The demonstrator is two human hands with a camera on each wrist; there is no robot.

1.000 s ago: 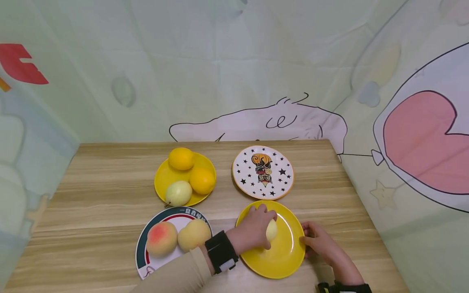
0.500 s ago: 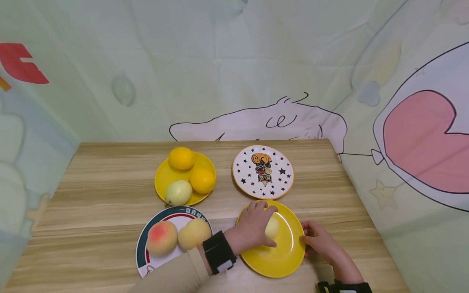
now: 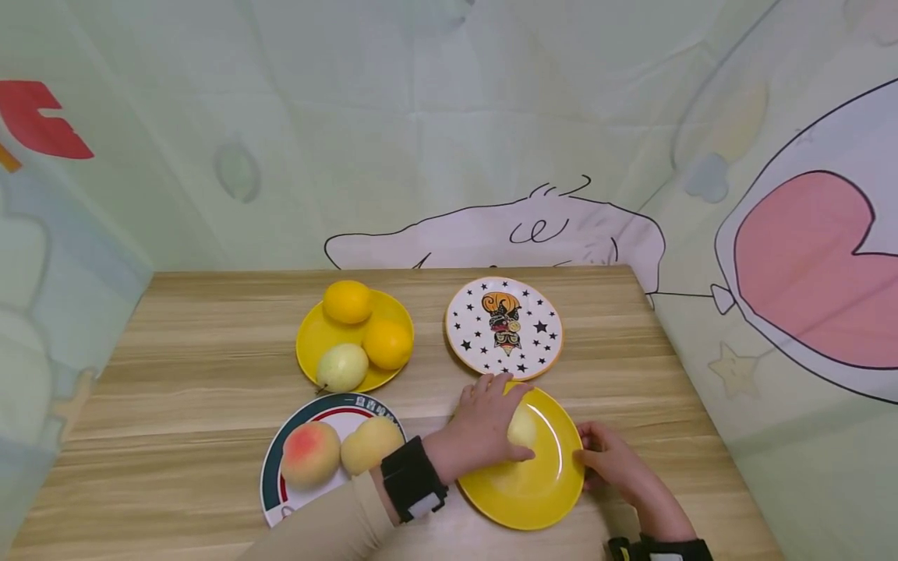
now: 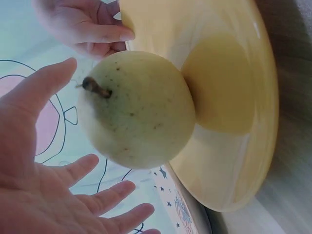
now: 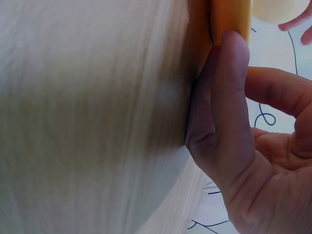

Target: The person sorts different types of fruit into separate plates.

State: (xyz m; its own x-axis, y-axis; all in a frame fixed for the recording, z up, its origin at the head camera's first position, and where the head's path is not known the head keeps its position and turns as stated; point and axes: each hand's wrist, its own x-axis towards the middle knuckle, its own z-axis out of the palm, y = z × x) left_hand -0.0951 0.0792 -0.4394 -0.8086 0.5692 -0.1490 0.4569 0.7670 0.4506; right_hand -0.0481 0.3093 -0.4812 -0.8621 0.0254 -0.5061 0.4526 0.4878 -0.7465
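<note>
A pale yellow-green pear (image 4: 141,109) with a short brown stem rests on the nearer right yellow plate (image 3: 533,499). In the head view my left hand (image 3: 477,428) spreads around the left side of that pear and hides part of it. The left wrist view shows a gap between the pear and the spread fingers (image 4: 117,192) of this hand. At the plate's right edge, my right hand (image 3: 613,460) pinches the rim, its thumb on the rim and other fingers lower at the side, as the right wrist view also shows.
A white star-patterned plate (image 3: 466,319) stands just behind. At the back left, another yellow plate (image 3: 312,343) bears two lemon-yellow fruits (image 3: 388,344) and a pear (image 3: 342,368). A green-rimmed plate (image 3: 270,460) with two peaches (image 3: 310,454) lies under my left forearm.
My left hand has let go of the pear; its fingers have spread and drawn slightly left and away. The pear stays on the plate, and my right hand keeps its place on the rim.
</note>
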